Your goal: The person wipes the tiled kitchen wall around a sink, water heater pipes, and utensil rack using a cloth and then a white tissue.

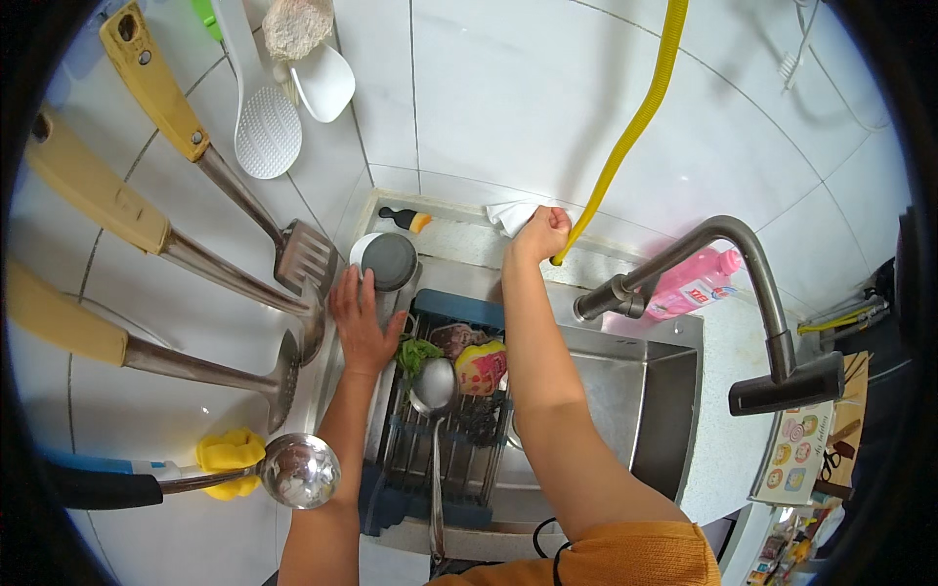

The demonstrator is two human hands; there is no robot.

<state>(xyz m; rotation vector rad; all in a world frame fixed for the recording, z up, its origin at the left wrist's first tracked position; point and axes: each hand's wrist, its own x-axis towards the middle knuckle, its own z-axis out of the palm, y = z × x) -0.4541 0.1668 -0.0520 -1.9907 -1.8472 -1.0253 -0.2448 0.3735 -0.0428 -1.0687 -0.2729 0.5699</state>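
White cloth or tissue point(510, 215) is pinched in my right hand point(543, 234), which rests on the ledge behind the sink, close to the foot of the yellow hose point(625, 146). My left hand point(362, 320) lies with its fingers stretched out at the ledge's left corner. Its fingertips are at the near side of a round container with a dark grey top point(390, 261); whether they press on it I cannot tell. Partly behind that container sits a white round piece point(360, 248). A small brush with a black handle and orange-tan bristles point(405, 218) lies on the ledge between my hands.
Over the sink point(625, 391) sits a drying rack point(459, 305) bearing a large metal spoon point(435, 391), leafy greens point(415, 355) and a pink-yellow packet point(480, 368). A faucet point(728, 230) arches near a pink bottle point(689, 283). Utensils, including a ladle point(301, 471), hang at left.
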